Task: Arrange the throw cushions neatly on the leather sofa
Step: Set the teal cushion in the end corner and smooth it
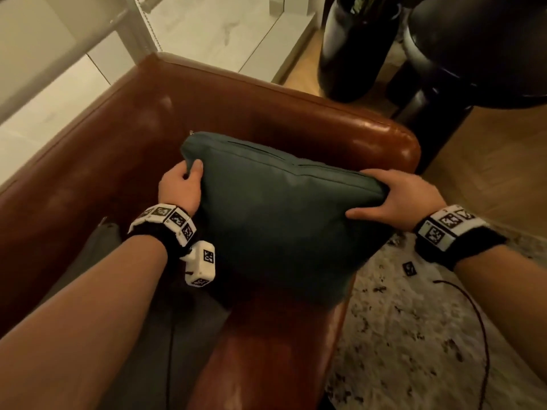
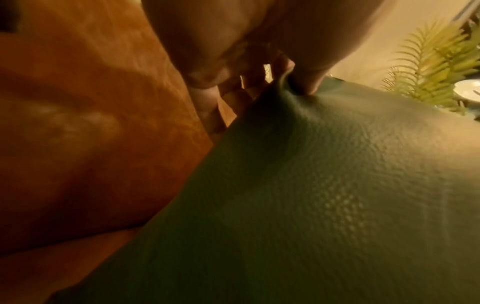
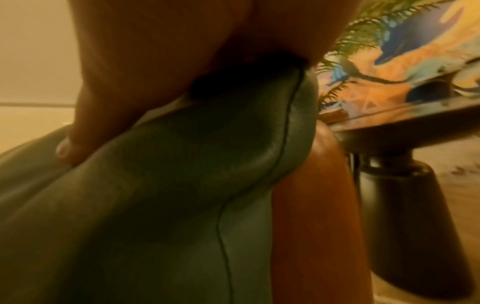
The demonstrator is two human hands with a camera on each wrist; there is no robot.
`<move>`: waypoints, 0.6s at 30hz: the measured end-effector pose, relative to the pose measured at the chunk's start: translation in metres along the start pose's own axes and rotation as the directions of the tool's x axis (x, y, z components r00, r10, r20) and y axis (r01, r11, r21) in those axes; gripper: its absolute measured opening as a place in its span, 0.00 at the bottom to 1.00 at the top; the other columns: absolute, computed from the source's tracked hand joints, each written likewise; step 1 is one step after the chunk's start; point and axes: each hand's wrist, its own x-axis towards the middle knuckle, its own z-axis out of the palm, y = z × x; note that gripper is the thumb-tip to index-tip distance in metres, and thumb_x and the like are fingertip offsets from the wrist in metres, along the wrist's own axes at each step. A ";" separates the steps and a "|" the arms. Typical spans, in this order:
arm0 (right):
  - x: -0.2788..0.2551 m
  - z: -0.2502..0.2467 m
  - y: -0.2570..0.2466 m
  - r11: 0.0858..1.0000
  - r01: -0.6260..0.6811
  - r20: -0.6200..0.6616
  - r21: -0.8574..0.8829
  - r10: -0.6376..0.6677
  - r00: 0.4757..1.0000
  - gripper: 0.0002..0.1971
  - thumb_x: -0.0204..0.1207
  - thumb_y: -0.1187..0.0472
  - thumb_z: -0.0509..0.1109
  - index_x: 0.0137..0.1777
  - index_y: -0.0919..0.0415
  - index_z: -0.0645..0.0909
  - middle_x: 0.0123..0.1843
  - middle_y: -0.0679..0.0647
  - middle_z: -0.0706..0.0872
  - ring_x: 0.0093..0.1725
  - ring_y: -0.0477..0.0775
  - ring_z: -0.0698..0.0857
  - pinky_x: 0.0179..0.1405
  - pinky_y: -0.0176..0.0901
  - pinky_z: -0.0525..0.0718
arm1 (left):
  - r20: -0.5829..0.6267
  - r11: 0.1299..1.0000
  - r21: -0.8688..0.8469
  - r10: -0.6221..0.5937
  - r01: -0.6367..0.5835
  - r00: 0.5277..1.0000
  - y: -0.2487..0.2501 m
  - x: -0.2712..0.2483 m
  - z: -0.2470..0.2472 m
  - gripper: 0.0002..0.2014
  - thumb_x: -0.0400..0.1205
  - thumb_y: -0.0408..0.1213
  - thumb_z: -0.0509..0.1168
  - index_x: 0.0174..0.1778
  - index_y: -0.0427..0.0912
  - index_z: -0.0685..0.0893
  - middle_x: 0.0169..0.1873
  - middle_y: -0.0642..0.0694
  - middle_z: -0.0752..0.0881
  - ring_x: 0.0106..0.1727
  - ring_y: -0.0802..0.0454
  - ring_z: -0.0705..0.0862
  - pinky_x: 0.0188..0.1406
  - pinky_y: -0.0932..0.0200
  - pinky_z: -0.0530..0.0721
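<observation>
A dark green square cushion (image 1: 281,214) stands against the armrest end of the brown leather sofa (image 1: 124,137). My left hand (image 1: 182,184) grips its upper left corner, thumb on the front face. My right hand (image 1: 393,199) grips its upper right corner, thumb on the front and fingers over the top edge. In the left wrist view the thumb pinches the green cushion (image 2: 324,185) beside the brown sofa back (image 2: 91,123). In the right wrist view the thumb presses into the cushion (image 3: 168,185), whose seam runs down beside the sofa arm (image 3: 311,205).
A grey cloth or cushion (image 1: 97,261) lies on the seat at lower left. A black round side table (image 1: 461,54) and a dark tall vase (image 1: 352,48) stand beyond the sofa arm. A speckled rug (image 1: 414,335) with a thin cable (image 1: 482,335) covers the floor at right.
</observation>
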 end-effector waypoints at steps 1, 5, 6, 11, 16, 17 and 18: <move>0.006 -0.002 -0.002 1.000 0.010 0.014 -0.015 -0.010 1.000 0.51 0.49 0.13 0.63 0.74 0.34 0.70 0.63 0.46 0.83 0.63 0.54 0.82 0.59 0.58 0.84 | -0.012 1.000 0.020 -0.019 0.019 1.000 -0.007 0.002 -0.001 0.18 0.87 0.53 0.57 0.57 0.46 0.87 0.50 0.50 0.87 0.51 0.50 0.82 0.52 0.56 0.75; 0.027 0.007 -0.014 0.986 0.022 0.110 -0.166 -0.004 0.994 0.53 0.51 0.12 0.59 0.78 0.35 0.66 0.68 0.48 0.79 0.68 0.57 0.78 0.63 0.57 0.80 | -0.048 0.980 0.109 -0.163 0.168 0.985 -0.018 0.017 -0.006 0.16 0.83 0.55 0.62 0.46 0.45 0.85 0.47 0.41 0.87 0.53 0.38 0.84 0.58 0.50 0.81; 0.027 0.007 -0.016 0.982 0.008 0.094 -0.191 0.010 0.995 0.54 0.52 0.13 0.61 0.80 0.37 0.65 0.71 0.49 0.77 0.70 0.58 0.75 0.67 0.59 0.77 | -0.063 0.971 0.164 -0.166 0.174 0.984 -0.013 0.017 -0.005 0.17 0.83 0.54 0.62 0.55 0.44 0.85 0.56 0.38 0.86 0.59 0.35 0.83 0.62 0.46 0.81; -0.015 0.038 -0.055 0.989 0.121 -0.270 -0.083 -0.140 0.953 0.37 0.76 0.40 0.68 0.83 0.52 0.65 0.81 0.55 0.70 0.81 0.59 0.66 0.82 0.61 0.60 | 0.134 0.641 0.538 0.576 -0.548 0.806 0.036 -0.043 0.029 0.30 0.84 0.50 0.55 0.84 0.49 0.60 0.82 0.44 0.64 0.83 0.39 0.61 0.81 0.39 0.58; -0.001 0.109 -0.109 0.998 0.022 -0.267 -0.053 -0.035 0.963 0.30 0.87 0.46 0.44 0.87 0.54 0.52 0.88 0.49 0.54 0.87 0.49 0.48 0.84 0.60 0.39 | 0.571 0.360 0.536 0.511 -0.763 0.642 0.045 -0.050 0.095 0.28 0.87 0.50 0.41 0.86 0.53 0.55 0.86 0.54 0.58 0.87 0.48 0.51 0.85 0.42 0.46; 0.006 0.111 -0.104 0.996 0.012 -0.278 -0.087 -0.036 0.960 0.30 0.87 0.45 0.43 0.87 0.53 0.52 0.88 0.49 0.55 0.87 0.49 0.48 0.84 0.58 0.39 | 0.565 0.348 0.543 0.521 -0.764 0.639 0.040 -0.042 0.097 0.28 0.87 0.51 0.40 0.86 0.54 0.55 0.85 0.53 0.59 0.87 0.48 0.52 0.85 0.43 0.47; 0.011 0.110 -0.094 0.993 0.010 -0.300 -0.115 -0.044 0.953 0.30 0.87 0.44 0.43 0.87 0.52 0.55 0.88 0.48 0.58 0.87 0.50 0.51 0.85 0.56 0.41 | 0.559 0.331 0.541 0.545 -0.773 0.625 0.037 -0.035 0.095 0.28 0.86 0.52 0.39 0.85 0.55 0.56 0.85 0.52 0.61 0.86 0.47 0.54 0.85 0.43 0.49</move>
